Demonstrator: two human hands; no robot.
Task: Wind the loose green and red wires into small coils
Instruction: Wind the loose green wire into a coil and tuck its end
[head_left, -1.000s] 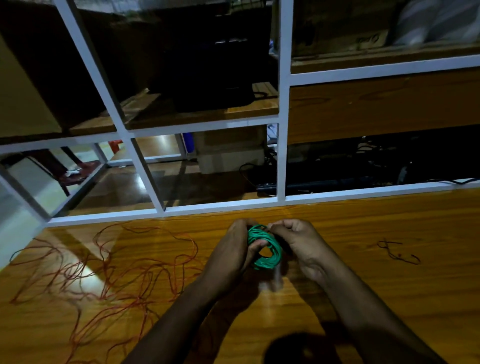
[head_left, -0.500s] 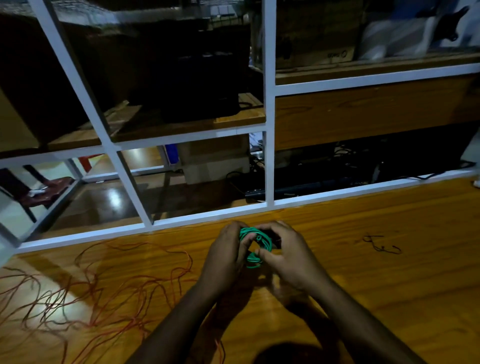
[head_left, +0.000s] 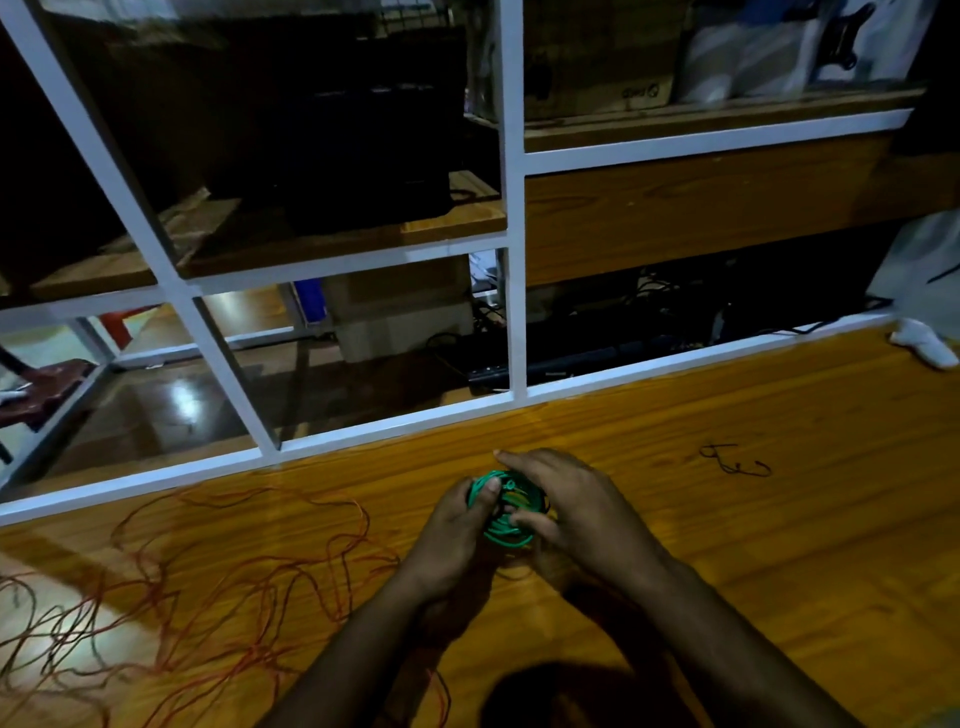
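Already we gripped the wound green coil (head_left: 503, 512) in both hands, left hand (head_left: 454, 535) and right hand (head_left: 582, 512), while the red wire (head_left: 218, 587) sprawled loose on the worktop (head_left: 753, 561).

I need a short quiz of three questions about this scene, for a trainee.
1. True or false: the red wire is already coiled.
2. The green coil is held by: A) left hand only, B) right hand only, C) both hands.
3. Fill in: the small dark wire lies on the person's ____ side of the table.

Key: 1 false; 2 C; 3 right.
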